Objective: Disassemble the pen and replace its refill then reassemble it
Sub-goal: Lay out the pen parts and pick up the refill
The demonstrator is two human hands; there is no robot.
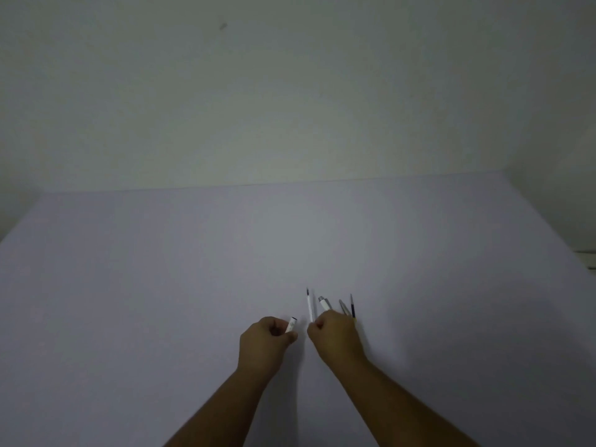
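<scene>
My left hand pinches a short white pen piece; my right hand clenches the thin white refill upright, apparently to slide it in. Spare parts lie just behind, toward the tabletop near edge.

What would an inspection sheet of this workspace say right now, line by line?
Surface: pale table, plain and dimly lit.
Job's things: short white pen piece in the left hand; white refill with a dark tip rising from the right hand; white and silver pen part, grey piece and dark blue refill just beyond the right hand, lower ends hidden.
Clutter: nothing seen.
Grips: left hand closed on the pen piece; right hand closed on the white refill.
Cables: nothing seen.
Surroundings: bare pale wall behind the table, one small dark mark high on it.
</scene>
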